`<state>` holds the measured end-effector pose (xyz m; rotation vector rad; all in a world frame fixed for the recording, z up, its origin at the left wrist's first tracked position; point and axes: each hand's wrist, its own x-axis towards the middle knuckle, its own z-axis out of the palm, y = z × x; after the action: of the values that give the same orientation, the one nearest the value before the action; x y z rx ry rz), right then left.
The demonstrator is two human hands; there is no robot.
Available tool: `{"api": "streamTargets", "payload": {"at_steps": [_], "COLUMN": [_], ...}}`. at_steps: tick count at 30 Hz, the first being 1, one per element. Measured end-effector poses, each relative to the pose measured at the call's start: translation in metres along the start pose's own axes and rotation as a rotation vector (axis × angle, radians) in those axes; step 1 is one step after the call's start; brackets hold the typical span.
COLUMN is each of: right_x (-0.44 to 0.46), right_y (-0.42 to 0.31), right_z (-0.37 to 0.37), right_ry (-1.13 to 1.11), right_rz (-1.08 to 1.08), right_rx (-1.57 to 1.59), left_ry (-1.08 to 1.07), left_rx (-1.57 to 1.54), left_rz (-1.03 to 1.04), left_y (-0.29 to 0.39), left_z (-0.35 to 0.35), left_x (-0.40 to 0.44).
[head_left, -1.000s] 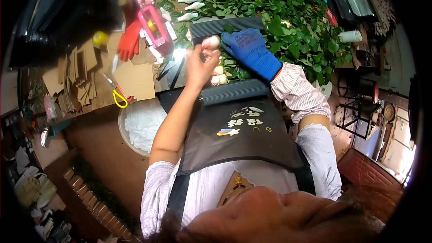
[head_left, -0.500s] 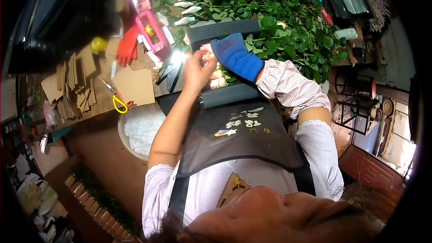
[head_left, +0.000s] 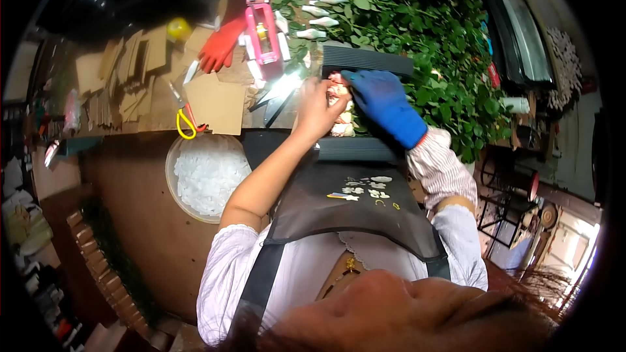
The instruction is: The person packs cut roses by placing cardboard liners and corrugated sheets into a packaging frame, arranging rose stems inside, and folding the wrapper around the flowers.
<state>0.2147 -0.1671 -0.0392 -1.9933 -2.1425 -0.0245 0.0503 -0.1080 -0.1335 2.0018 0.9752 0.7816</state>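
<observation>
Pale pink and cream rose heads [head_left: 342,129] lie in a row between two dark ridged pads, the upper pad [head_left: 368,60] and the lower pad [head_left: 358,150]. My left hand [head_left: 317,109], bare, comes from the left, its fingers bent and closed on a rose head [head_left: 337,89] near the upper end of the row. My right hand [head_left: 385,103] wears a blue knit glove and sits just right of the same blooms. Its fingers are together, their tips beside the rose heads; what they grip is hidden.
Leafy stems [head_left: 417,32] are heaped behind and right. White-wrapped buds [head_left: 324,21] lie at their left edge. Left are a pink phone holder [head_left: 262,36], red glove [head_left: 222,45], yellow-handled scissors [head_left: 185,122] and cardboard pieces [head_left: 214,104]. A tub [head_left: 171,179] of white pieces stands below.
The view has shifted, so the bench appears farther right. The gloved right hand has turned, its fingers now pointing up-left beside the blooms. My left hand stays at the rose heads.
</observation>
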Motion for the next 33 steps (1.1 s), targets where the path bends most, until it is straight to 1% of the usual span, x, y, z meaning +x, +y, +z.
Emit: {"api": "streamTargets", "payload": {"at_steps": [1, 3, 4, 5, 6, 7, 8, 9, 10, 11, 13, 15, 17, 18, 19, 20, 21, 22, 23, 25, 26, 27, 28, 29, 30, 31, 33], "right_x": [-0.003, -0.011, -0.016, -0.022, -0.028, -0.03, -0.035, -0.04, -0.039, -0.039, -0.04, -0.039, -0.037, -0.039, -0.041, -0.044, -0.046, -0.049, -0.051, -0.051, -0.052, -0.05, -0.047, -0.043, -0.04, -0.033, -0.032], "right_y": [-0.002, -0.014, -0.016, -0.018, -0.023, -0.022, -0.02, -0.018, -0.018, -0.018, -0.018, -0.02, -0.02, -0.019, -0.02, -0.022, -0.023, -0.025, -0.028, -0.036, -0.04, -0.043, -0.045, -0.044, -0.031, -0.03, -0.005], "right_z": [-0.012, -0.046, -0.053, -0.058, -0.06, -0.056, -0.051, -0.048, -0.045, -0.044, -0.044, -0.048, -0.053, -0.051, -0.05, -0.049, -0.048, -0.048, -0.048, -0.046, -0.04, -0.038, -0.036, -0.035, -0.041, -0.052, -0.049], "right_ry": [0.06, 0.101, 0.164, 0.23, 0.278, 0.298, 0.319, 0.342, 0.34, 0.3, 0.215, 0.224, 0.222, 0.26, 0.249, 0.237, 0.225, 0.147, 0.118, 0.062, 0.016, 0.003, -0.008, -0.017, -0.243, -0.279, -0.311], "right_rz": [-0.02, 0.043, 0.061, 0.089, 0.17, 0.178, 0.19, 0.207, 0.207, 0.223, 0.258, 0.24, 0.238, 0.186, 0.206, 0.223, 0.238, 0.269, 0.301, 0.372, 0.489, 0.508, 0.522, 0.533, 0.601, 0.675, 0.675], "right_rx": [0.117, 0.185, 0.252, 0.319, 0.386, 0.403, 0.416, 0.425, 0.448, 0.43, 0.392, 0.395, 0.437, 0.396, 0.439, 0.484, 0.531, 0.565, 0.641, 0.789, 1.08, 1.212, 1.344, 1.477, 1.391, 1.317, 1.272], "left_ry": [-0.003, 0.05, 0.024, 0.193, 0.157, 0.246, 0.211, 0.144, 0.068, 0.096, 0.058, -0.032, -0.033, 0.013, 0.168, 0.141, 0.116, 0.267, 0.354, 0.512, 0.4, 0.288, 0.143, -0.008, -0.092, -0.226, -0.295], "left_rx": [-0.1, -0.275, -0.227, 0.151, 0.34, 0.753, 0.86, 0.896, 0.804, 0.871, 0.849, 0.775, 0.601, 0.467, 0.424, 0.403, 0.384, 0.442, 0.283, -0.039, -0.248, -0.456, -0.56, -0.686, -0.721, -0.664, -0.352], "left_rz": [0.064, -0.061, -0.105, -0.043, -0.136, -0.156, -0.256, -0.32, -0.485, -0.442, -0.468, -0.571, -0.645, -0.685, -0.546, -0.574, -0.604, -0.443, -0.406, -0.324, -0.325, -0.322, -0.333, -0.306, -0.282, -0.166, -0.063], "left_y": [-0.002, -0.009, -0.015, -0.044, -0.047, -0.071, -0.083, -0.102, -0.111, -0.117, -0.117, -0.13, -0.123, -0.133, -0.138, -0.143, -0.129, -0.129, -0.12, -0.059, -0.042, -0.02, 0.044, 0.042, 0.054, 0.058, 0.053], "left_z": [-0.01, -0.032, -0.055, -0.062, -0.087, -0.093, -0.107, -0.119, -0.127, -0.129, -0.134, -0.141, -0.151, -0.156, -0.159, -0.163, -0.172, -0.169, -0.167, -0.156, -0.144, -0.131, -0.123, -0.1, -0.082, -0.073, -0.073], "left_x": [-0.002, -0.014, -0.018, -0.028, -0.029, -0.037, -0.041, -0.043, -0.039, -0.042, -0.037, -0.03, -0.016, -0.011, -0.009, -0.009, -0.005, -0.008, -0.007, -0.002, -0.006, -0.012, -0.014, -0.025, -0.031, -0.03, -0.02]}}
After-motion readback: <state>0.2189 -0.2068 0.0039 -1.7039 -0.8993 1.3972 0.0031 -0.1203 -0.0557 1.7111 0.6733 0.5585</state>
